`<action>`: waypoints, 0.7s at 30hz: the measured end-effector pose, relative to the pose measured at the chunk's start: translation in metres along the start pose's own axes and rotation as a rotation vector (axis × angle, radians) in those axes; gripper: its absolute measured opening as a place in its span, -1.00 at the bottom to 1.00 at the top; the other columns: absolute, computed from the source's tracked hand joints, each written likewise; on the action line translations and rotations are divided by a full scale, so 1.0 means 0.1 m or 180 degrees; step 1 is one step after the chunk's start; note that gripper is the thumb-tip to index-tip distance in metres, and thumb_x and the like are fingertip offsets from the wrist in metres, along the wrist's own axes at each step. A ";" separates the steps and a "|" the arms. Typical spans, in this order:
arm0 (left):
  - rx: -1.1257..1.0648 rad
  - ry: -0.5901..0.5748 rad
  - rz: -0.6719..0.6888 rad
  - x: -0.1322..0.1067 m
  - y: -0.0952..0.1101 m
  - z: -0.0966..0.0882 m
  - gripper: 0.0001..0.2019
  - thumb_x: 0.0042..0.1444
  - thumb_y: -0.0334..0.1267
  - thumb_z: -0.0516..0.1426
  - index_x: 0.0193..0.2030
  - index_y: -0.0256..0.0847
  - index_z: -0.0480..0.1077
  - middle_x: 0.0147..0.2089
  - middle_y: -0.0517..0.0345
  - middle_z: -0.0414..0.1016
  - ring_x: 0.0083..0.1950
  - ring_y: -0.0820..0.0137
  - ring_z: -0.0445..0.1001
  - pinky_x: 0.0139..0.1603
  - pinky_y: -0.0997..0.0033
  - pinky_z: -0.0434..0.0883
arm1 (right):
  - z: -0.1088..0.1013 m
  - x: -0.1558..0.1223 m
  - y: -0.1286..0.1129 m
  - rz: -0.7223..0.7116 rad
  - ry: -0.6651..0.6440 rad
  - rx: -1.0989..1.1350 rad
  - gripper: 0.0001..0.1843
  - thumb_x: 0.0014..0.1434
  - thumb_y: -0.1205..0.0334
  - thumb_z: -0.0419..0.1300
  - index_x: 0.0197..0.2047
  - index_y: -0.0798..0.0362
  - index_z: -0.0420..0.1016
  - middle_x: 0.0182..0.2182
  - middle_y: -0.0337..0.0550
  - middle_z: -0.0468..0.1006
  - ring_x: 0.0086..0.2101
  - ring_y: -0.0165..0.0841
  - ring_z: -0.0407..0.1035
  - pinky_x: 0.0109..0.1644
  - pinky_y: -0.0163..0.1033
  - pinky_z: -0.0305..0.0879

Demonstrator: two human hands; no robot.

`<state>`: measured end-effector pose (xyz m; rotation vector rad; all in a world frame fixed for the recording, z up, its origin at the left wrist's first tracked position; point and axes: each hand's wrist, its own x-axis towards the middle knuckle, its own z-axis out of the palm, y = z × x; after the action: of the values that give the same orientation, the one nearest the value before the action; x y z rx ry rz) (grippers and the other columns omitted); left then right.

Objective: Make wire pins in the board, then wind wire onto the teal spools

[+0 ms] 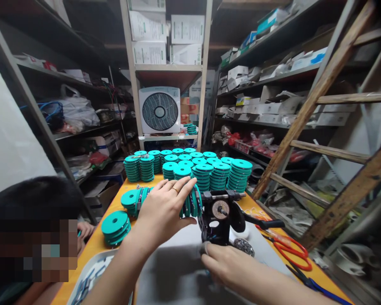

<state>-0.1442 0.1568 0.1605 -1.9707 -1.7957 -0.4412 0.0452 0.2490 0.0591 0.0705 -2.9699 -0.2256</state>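
Observation:
My left hand (165, 207), with a ring on one finger, is closed around a sideways row of teal spools (195, 201). Its fingers lie over the top and the thumb is below. The row's end reaches a black hand-crank winder (220, 224), which has a round brown disc on its front. At the foot of the winder my right hand (224, 260) is closed, fingertips pinched by a small grey piece I cannot make out. Close to my left wrist lie a short stack of teal spools (115, 226) and another spool stack (131, 199).
Stacks of teal spools (220, 171) line the table's far end. Right of the winder are red-handled scissors (294, 254) and blue-handled pliers (320, 288). A white tray (78, 292) with small pieces sits front left. A person (31, 237) is at left; a wooden ladder (317, 93) leans right.

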 end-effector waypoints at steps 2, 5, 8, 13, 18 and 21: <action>-0.0083 -0.0093 0.0005 0.04 -0.03 -0.04 -0.17 -0.06 0.01 0.29 0.30 -0.10 0.01 0.28 0.04 0.22 0.14 0.09 0.32 0.12 0.08 0.26 | -0.02 -0.02 -0.02 0.0234 0.0077 0.0260 -0.74 -0.03 0.60 0.04 -0.30 0.07 0.30 -0.39 -0.24 0.42 -0.48 -0.46 0.33 -0.50 -0.36 0.10; -0.0193 -0.0249 -0.0082 0.11 -0.09 -0.09 -0.19 -0.08 0.09 0.27 0.27 -0.07 0.07 0.17 0.07 0.36 0.04 0.09 0.42 -0.02 0.12 0.36 | -0.14 -0.01 -0.04 0.0402 0.0337 0.0839 -0.71 -0.08 0.63 0.06 -0.33 0.08 0.31 -0.40 -0.26 0.41 -0.44 -0.51 0.32 -0.42 -0.45 0.19; -0.0376 -0.0395 -0.0173 0.15 -0.15 -0.12 -0.25 -0.11 0.17 0.25 0.20 -0.01 0.17 0.04 0.14 0.48 -0.03 0.10 0.47 -0.16 0.19 0.39 | -0.45 0.04 -0.01 0.0550 0.0998 0.1557 -0.79 0.05 0.57 0.08 -0.32 0.07 0.35 -0.41 -0.23 0.40 -0.42 -0.49 0.31 -0.37 -0.43 0.22; -0.0597 -0.0431 -0.0275 0.15 -0.19 -0.13 -0.28 -0.14 0.20 0.26 0.16 0.07 0.20 0.00 0.20 0.51 -0.05 0.12 0.49 -0.17 0.25 0.39 | -0.99 0.20 0.15 0.0448 0.2266 0.0825 -0.77 0.19 0.50 0.07 -0.13 0.02 0.35 -0.27 -0.18 0.45 -0.29 -0.43 0.35 -0.22 -0.34 0.26; -0.0559 -0.0337 -0.0287 0.14 -0.16 -0.16 -0.35 -0.13 0.18 0.26 0.10 0.04 0.25 -0.06 0.23 0.53 -0.09 0.14 0.50 -0.24 0.29 0.37 | -1.09 0.39 0.26 0.0286 0.2248 0.0408 -0.77 0.21 0.53 0.03 -0.11 0.06 0.25 -0.26 -0.15 0.45 -0.26 -0.38 0.34 -0.19 -0.28 0.28; -0.0517 -0.0304 -0.0332 0.14 -0.14 -0.18 -0.39 -0.13 0.18 0.26 0.05 0.02 0.29 -0.12 0.22 0.55 -0.15 0.16 0.51 -0.35 0.35 0.33 | -1.08 0.45 0.27 0.0228 0.1960 0.0416 -0.76 0.22 0.53 0.00 -0.10 0.05 0.24 -0.27 -0.14 0.43 -0.24 -0.34 0.31 -0.18 -0.24 0.28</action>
<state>-0.1552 0.1605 0.1843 -2.0432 -1.9854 -0.5506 0.0179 0.2575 0.1756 0.0395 -2.3638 0.0055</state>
